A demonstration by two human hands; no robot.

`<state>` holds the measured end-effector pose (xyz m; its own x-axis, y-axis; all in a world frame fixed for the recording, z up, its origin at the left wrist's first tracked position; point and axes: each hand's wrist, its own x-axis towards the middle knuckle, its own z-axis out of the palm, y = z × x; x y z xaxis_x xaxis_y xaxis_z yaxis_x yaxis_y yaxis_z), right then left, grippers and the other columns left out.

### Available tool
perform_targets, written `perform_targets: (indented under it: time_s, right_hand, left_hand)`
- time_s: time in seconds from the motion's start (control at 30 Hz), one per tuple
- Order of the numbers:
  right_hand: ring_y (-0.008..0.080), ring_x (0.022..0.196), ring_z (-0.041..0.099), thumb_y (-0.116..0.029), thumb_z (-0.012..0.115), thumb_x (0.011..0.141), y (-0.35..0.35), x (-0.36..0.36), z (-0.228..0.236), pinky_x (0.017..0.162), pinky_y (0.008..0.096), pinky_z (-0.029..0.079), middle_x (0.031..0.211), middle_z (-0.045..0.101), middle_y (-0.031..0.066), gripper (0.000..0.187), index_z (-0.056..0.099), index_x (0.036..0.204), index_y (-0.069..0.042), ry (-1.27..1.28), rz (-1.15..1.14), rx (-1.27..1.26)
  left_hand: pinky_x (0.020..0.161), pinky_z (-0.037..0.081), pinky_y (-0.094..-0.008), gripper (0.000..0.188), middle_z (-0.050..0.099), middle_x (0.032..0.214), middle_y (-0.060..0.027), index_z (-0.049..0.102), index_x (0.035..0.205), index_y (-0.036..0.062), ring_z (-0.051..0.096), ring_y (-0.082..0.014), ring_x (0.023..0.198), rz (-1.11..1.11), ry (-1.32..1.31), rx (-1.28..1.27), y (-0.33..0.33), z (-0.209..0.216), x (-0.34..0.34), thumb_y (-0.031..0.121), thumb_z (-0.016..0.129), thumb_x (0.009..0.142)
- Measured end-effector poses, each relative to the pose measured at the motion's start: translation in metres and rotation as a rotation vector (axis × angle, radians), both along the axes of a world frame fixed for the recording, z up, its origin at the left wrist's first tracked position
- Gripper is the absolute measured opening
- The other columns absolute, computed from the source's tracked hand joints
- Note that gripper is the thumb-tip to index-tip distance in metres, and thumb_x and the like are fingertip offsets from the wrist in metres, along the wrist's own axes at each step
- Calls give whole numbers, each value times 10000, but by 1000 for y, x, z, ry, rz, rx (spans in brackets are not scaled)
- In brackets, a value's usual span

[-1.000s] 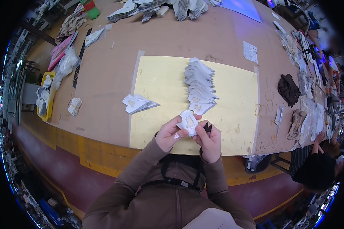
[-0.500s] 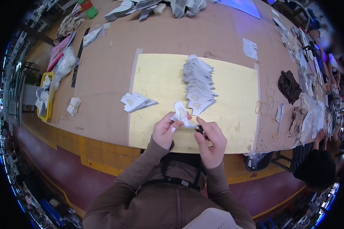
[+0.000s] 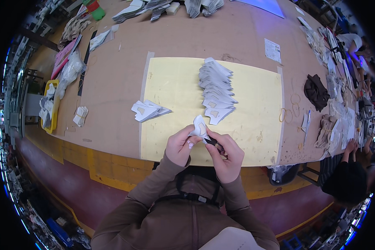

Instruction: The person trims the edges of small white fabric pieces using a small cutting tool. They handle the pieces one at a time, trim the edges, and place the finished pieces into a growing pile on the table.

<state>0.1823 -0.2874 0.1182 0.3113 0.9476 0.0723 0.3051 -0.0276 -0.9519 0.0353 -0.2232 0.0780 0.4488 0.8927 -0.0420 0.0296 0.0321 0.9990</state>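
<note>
While both forearms rise from the lower edge, the left hand pinches a white cut piece above the yellow mat; the right hand, fingers curled, grips a small dark tool (kind unclear) touching that piece.

Pale yellow mat centre frame on brown tabletop; white cut pieces w/ grey shading. Brown sleeves lower centre. Yellow tray left edge.

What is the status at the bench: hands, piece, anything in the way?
Left hand and right hand both gripping one white cut piece. Held over yellow mat. Row of white pieces beyond, not touching.
</note>
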Motion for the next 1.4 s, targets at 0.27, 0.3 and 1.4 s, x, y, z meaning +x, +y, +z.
perform_targets:
  time_s: [0.27,0.3,1.4]
  right_hand:
    - [106,641,532,34,694,824,-2,-5,-6,567,227,441,833,614,75,375,667,1191,-39,33,-24,34]
    - [109,650,542,37,694,823,-3,-4,-5,573,226,446,837,616,78,376,667,1190,-37,28,-12,56]
    - [97,617,493,50,682,829,-7,-1,-7,549,222,415,844,617,69,396,655,1215,-36,84,20,80]
  left_hand:
    - [732,492,-269,183,646,884,-127,595,1064,-57,634,-166,802,9,-24,-7,-1,4,2,49,544,924]
    - [731,492,-270,182,645,885,-125,596,1064,-55,634,-167,802,10,-54,-8,0,3,2,48,546,922]
    - [853,475,-262,243,672,1052,-99,596,1166,-69,614,-137,947,-99,-13,-23,1,15,-6,32,541,952]
